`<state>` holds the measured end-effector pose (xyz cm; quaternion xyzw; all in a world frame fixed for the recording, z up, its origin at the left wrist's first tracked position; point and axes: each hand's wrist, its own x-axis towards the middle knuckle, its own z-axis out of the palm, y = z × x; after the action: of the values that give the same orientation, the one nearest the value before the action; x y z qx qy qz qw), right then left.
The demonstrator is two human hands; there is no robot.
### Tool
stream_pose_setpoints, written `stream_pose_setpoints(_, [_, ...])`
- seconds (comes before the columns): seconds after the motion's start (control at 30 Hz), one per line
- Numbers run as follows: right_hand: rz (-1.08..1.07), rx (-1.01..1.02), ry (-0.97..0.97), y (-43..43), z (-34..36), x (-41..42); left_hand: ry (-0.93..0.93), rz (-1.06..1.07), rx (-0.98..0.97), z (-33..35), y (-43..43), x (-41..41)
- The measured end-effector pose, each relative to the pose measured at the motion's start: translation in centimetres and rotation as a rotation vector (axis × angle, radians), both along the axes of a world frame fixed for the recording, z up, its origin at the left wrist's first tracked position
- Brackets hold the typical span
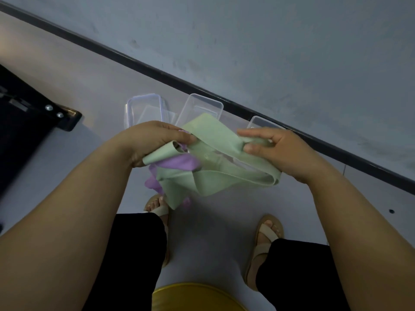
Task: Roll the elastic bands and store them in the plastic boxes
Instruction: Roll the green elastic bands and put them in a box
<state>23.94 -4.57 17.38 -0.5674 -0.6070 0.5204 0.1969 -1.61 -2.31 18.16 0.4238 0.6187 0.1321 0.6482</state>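
My L hand [155,142] is gripping green band [215,167] plus purple band [179,163], R hand [276,151] fingers pinching its far fold; no roll finished yet, plastic boxes [203,106] looking empty.

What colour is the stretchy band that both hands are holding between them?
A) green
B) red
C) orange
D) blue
A: the green band runs from the left hand across to the right hand, and each hand grips part of it.
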Motion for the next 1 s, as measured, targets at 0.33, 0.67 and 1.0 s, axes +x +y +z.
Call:
stream_pose_setpoints(0.33, [-0.228,-0.074,0.143,0.0,-0.3,-0.9,-0.023,-0.148,0.059,0.0,-0.2,-0.1])
stream_pose_setpoints(0.67, [-0.623,0.042,-0.25,1.3,-1.5,3.7,0.083,0.282,0.182,-0.3,0.1,-1.2])
stream_pose_setpoints(1.0, [-0.289,0.004,-0.393,0.5,-1.9,1.6,-0.076,0.533,0.188,-2.0,-0.4,1.7])
